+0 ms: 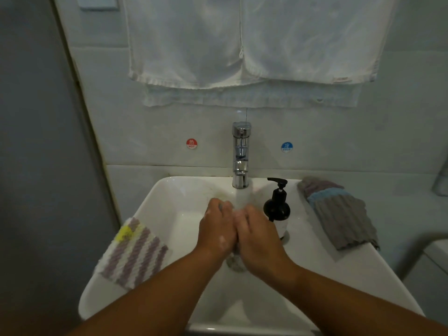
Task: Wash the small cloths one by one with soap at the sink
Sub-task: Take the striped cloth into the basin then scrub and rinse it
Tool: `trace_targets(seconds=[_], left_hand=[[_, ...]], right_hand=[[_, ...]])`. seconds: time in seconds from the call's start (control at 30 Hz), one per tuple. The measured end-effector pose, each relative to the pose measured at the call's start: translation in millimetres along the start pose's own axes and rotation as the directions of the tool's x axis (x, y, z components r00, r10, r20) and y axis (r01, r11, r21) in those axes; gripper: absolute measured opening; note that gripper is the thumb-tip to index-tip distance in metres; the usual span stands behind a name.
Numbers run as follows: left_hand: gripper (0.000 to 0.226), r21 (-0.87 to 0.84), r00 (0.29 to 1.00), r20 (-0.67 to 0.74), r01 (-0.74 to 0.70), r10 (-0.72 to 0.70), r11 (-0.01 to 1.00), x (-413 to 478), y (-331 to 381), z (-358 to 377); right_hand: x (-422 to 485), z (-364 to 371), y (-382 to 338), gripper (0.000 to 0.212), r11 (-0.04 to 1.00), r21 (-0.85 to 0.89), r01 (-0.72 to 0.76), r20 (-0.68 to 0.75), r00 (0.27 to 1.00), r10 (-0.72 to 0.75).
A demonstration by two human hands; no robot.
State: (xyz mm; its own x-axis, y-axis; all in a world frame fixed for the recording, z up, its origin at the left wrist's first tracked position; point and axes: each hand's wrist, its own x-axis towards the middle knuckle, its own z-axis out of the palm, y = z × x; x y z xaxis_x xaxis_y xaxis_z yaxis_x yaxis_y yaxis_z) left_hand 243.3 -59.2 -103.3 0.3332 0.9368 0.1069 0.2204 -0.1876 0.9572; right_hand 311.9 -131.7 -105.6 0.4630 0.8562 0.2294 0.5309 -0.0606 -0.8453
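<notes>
My left hand (217, 229) and my right hand (258, 235) are pressed together over the white sink (315, 270), under water running from the chrome tap (240, 155). Both hands have curled fingers around a small grey cloth (221, 206). The cloth is mostly hidden, and only a bit shows at my left fingers. Soap suds dot the back of my left hand. A black pump soap bottle (277, 206) stands just right of my right hand. A purple-and-white striped cloth (134, 253) with a yellow patch lies on the sink's left rim. Folded grey cloths with a blue band (339, 212) lie on the right rim.
White towels (242, 44) hang on the tiled wall above the tap. Red hot (191, 143) and blue cold (286, 146) stickers flank the tap. A grey wall stands close on the left. A greyish patch, drain or cloth, shows below my hands (234, 261).
</notes>
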Motion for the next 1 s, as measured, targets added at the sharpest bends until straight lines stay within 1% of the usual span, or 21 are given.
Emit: trace_targets(seconds=[0.07, 0.1, 0.13, 0.17, 0.23, 0.27, 0.3, 0.33, 0.37, 0.4, 0.47, 0.5, 0.57, 0.6, 0.67, 0.73, 0.77, 0.8, 0.87, 0.93, 1.0], left_hand=[[0.031, -0.023, 0.992, 0.116, 0.047, -0.044, 0.999, -6.4, -1.5, 0.5], [0.031, -0.027, 0.98, 0.194, 0.046, -0.04, 0.999, -11.3, -2.0, 2.8], [0.03, -0.033, 0.967, 0.252, 0.034, -0.025, 0.999, -16.4, -0.9, 5.0], [0.029, -0.04, 0.958, 0.286, 0.004, 0.007, 0.999, -20.1, 0.5, 6.3], [0.027, -0.053, 0.959, 0.265, -0.086, 0.097, 0.995, -18.3, 0.6, 8.0], [0.026, -0.039, 0.973, 0.199, -0.112, 0.117, 0.993, -12.9, -0.5, 8.6], [0.025, -0.021, 0.988, 0.111, -0.108, 0.109, 0.994, -7.3, -0.4, 7.8], [0.025, -0.005, 0.997, 0.034, -0.072, 0.072, 0.997, -2.6, -0.5, 5.9], [0.024, 0.004, 1.0, -0.007, -0.023, 0.023, 1.0, -0.4, -0.8, 3.6], [0.024, 0.007, 1.0, 0.006, 0.021, -0.021, 1.0, -0.2, -1.5, 2.0], [0.027, -0.005, 0.992, 0.119, 0.04, -0.039, 0.999, -7.5, -1.8, 1.8], [0.029, -0.024, 0.983, 0.182, 0.028, -0.023, 0.999, -13.1, -0.6, 3.2], [0.028, -0.059, 0.969, 0.239, -0.043, 0.056, 0.997, -20.7, 2.2, 6.6], [0.027, -0.06, 0.97, 0.222, -0.087, 0.099, 0.994, -20.3, 2.6, 7.4], [0.025, -0.025, 0.984, 0.092, -0.149, 0.151, 0.989, -13.2, 3.8, 7.4], [0.022, 0.034, 0.991, -0.025, -0.128, 0.129, 0.991, -3.5, 1.7, 3.8], [0.021, 0.042, 0.995, -0.028, -0.092, 0.093, 0.995, -1.0, -0.1, 1.9], [0.022, 0.034, 0.998, 0.009, -0.058, 0.058, 0.998, -1.8, -0.6, 0.8], [0.028, 0.003, 0.99, 0.14, -0.031, 0.03, 1.0, -9.4, -0.5, 1.8], [0.03, -0.043, 0.97, 0.232, -0.066, 0.075, 0.997, -18.6, 2.4, 4.9], [0.027, -0.072, 0.965, 0.218, -0.133, 0.146, 0.988, -20.1, 3.8, 7.3]], right_hand=[[9.0, -0.8, -0.9, 0.025, 0.996, 0.069, 0.055, -0.108, 0.993, -0.047], [19.3, -3.6, 2.9, 0.026, 0.998, 0.063, 0.023, -0.177, 0.984, -0.012], [28.1, -7.3, 7.2, 0.027, 0.998, 0.049, -0.036, -0.205, 0.978, 0.045], [34.0, -10.7, 10.9, 0.029, 0.995, 0.027, -0.095, -0.192, 0.976, 0.098], [32.1, -12.3, 17.1, 0.029, 0.986, -0.09, -0.143, -0.075, 0.988, 0.136], [24.6, -11.8, 15.5, 0.029, 0.98, -0.145, -0.139, -0.018, 0.99, 0.138], [16.6, -9.6, 11.7, 0.029, 0.981, -0.16, -0.113, 0.003, 0.993, 0.115], [8.2, -6.8, 5.1, 0.03, 0.99, -0.123, -0.064, 0.002, 0.998, 0.065], [1.9, -4.1, -0.1, 0.03, 0.998, -0.057, -0.007, -0.009, 1.0, 0.006], [0.4, -1.9, -2.0, 0.029, 0.999, 0.006, 0.051, -0.039, 0.998, -0.05], [13.3, -1.3, 0.4, 0.027, 0.996, 0.046, 0.077, -0.142, 0.987, -0.07], [22.3, -4.2, 4.3, 0.027, 0.999, 0.039, 0.037, -0.176, 0.984, -0.029], [33.1, -10.0, 14.0, 0.029, 0.996, 0.039, -0.081, -0.157, 0.984, 0.086], [31.8, -10.9, 15.5, 0.03, 0.994, 0.042, -0.104, -0.107, 0.988, 0.108], [18.9, -9.2, 14.4, 0.031, 0.996, -0.001, -0.088, -0.017, 0.996, 0.088], [6.8, -3.8, 7.4, 0.03, 1.0, 0.011, -0.007, -0.041, 0.999, 0.008], [2.5, -2.4, 3.9, 0.028, 0.998, 0.039, 0.055, -0.058, 0.997, -0.053], [2.8, -1.5, 2.2, 0.027, 0.993, 0.06, 0.102, -0.083, 0.992, -0.097], [16.0, -3.3, 4.7, 0.026, 0.993, 0.071, 0.098, -0.171, 0.982, -0.085], [31.0, -8.6, 14.4, 0.027, 0.999, 0.053, -0.007, -0.213, 0.977, 0.018], [34.0, -9.8, 21.0, 0.029, 0.996, 0.036, -0.079, -0.17, 0.982, 0.084]])
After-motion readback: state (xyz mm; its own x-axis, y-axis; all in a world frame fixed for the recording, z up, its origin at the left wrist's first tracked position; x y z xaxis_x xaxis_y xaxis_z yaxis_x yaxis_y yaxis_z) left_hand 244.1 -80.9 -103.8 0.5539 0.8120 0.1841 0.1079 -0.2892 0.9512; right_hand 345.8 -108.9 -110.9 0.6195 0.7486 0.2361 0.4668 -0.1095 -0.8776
